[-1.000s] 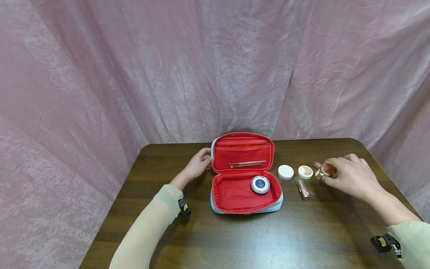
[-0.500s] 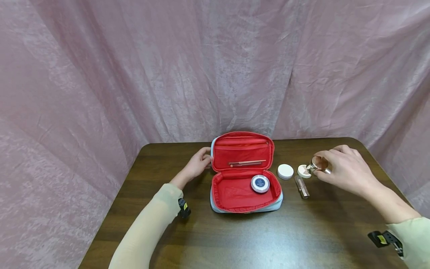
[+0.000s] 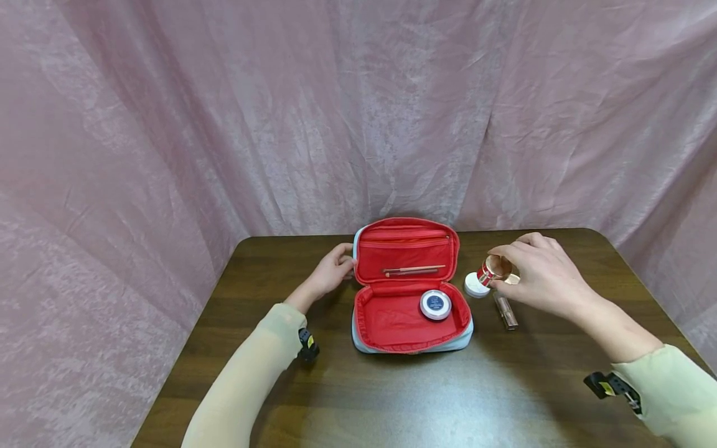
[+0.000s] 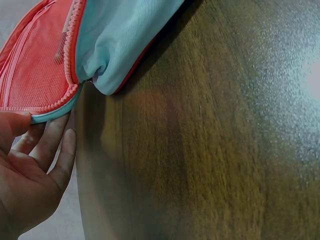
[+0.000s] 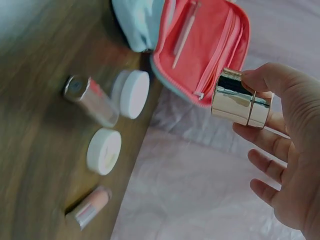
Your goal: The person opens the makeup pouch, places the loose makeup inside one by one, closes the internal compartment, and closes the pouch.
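My right hand (image 3: 546,274) pinches a shiny gold cosmetic jar (image 5: 237,102) between thumb and fingers, off the table and right of the bag. It overlaps a white round jar (image 3: 472,285) in the head view. The unzipped cosmetic bag (image 3: 386,320), red inside and light blue outside, has its lid raised. At the lid's left edge, my left hand (image 3: 327,277) grips the rim, thumb on the inner side and fingers behind. A round silver-rimmed compact (image 3: 435,305) lies in the bag's base, and two thin makeup brushes (image 3: 414,270) are in the lid.
Right of the bag, a clear lip tube (image 3: 506,313) lies on the wooden table (image 3: 392,398). A small open round palette (image 5: 104,151) and a short pinkish tube (image 5: 92,205) lie farther right. A pink velvet curtain (image 3: 313,124) hangs behind the table's back edge.
My right hand has carried the gold jar left, from beside the short tube, past the palette, to over the white jar. My left hand keeps its grip on the lid.
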Demonstrator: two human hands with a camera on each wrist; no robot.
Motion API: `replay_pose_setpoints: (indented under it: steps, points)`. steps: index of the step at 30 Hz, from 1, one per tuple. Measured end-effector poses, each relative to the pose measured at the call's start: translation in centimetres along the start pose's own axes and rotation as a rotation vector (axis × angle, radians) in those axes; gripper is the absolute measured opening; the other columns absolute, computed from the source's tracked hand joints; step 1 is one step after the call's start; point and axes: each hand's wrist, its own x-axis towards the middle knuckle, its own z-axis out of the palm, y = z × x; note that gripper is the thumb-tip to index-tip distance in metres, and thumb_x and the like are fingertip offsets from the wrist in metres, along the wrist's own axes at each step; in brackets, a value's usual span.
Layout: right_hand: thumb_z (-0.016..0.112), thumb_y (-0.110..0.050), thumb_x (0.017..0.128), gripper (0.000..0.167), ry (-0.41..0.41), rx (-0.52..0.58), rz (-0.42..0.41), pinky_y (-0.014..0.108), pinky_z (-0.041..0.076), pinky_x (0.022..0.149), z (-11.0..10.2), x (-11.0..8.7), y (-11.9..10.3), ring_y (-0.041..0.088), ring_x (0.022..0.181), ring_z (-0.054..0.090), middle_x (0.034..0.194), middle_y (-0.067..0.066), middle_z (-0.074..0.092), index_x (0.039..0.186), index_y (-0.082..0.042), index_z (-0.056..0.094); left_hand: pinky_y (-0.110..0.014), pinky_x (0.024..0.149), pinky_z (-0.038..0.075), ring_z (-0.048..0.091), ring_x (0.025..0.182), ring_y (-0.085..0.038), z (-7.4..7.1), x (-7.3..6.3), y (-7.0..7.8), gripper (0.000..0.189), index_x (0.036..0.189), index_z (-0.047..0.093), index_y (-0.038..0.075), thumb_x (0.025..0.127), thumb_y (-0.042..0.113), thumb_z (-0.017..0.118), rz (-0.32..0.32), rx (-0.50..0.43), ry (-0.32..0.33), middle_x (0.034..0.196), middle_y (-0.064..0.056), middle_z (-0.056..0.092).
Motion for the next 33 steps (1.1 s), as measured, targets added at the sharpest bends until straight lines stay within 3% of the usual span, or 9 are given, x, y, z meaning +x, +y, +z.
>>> replay_pose_setpoints:
  steps: [5, 12, 23, 33]
  points:
    - [0.085, -0.026, 0.071, 0.037, -0.011, 0.018, -0.034, 0.050, 0.038, 0.092, 0.6, 0.8, -1.1, 0.028, 0.107, 0.054, 0.095, -0.009, 0.070, 0.107, -0.021, 0.074, -0.055, 0.097, 0.053, 0.069, 0.098, -0.027, 0.0, 0.1, 0.1, 0.036, 0.143, 0.048, 0.004, 0.107, 0.004, 0.048, -0.006, -0.004, 0.004, 0.114, -0.020, 0.070]
    - [0.086, -0.029, 0.070, 0.035, -0.009, 0.018, -0.128, 0.050, 0.040, 0.088, 1.9, 1.8, -2.2, 0.027, 0.103, 0.054, 0.078, -0.014, 0.061, 0.101, -0.023, 0.072, -0.057, 0.097, 0.052, 0.069, 0.097, -0.027, 0.0, 0.1, 0.3, 0.036, 0.143, 0.047, 0.003, 0.107, 0.003, 0.048, 0.001, -0.007, 0.006, 0.113, -0.021, 0.070]
    - [0.085, -0.032, 0.073, 0.027, -0.051, 0.065, -0.195, 0.046, 0.038, 0.089, 3.9, 3.5, -4.5, 0.024, 0.101, 0.051, 0.076, -0.014, 0.059, 0.093, -0.026, 0.068, -0.055, 0.096, 0.053, 0.069, 0.095, -0.023, 0.0, -0.1, 0.2, 0.036, 0.143, 0.048, 0.004, 0.107, 0.004, 0.049, 0.000, 0.000, 0.013, 0.111, -0.019, 0.070]
    - [0.084, -0.031, 0.071, 0.038, -0.066, 0.061, -0.252, 0.046, 0.040, 0.090, 6.6, 4.6, -6.6, 0.023, 0.099, 0.051, 0.084, -0.010, 0.064, 0.106, -0.020, 0.073, -0.056, 0.097, 0.052, 0.070, 0.098, -0.027, 0.0, -0.2, 0.1, 0.035, 0.142, 0.048, 0.003, 0.107, 0.007, 0.050, 0.012, -0.005, -0.001, 0.113, -0.020, 0.070]
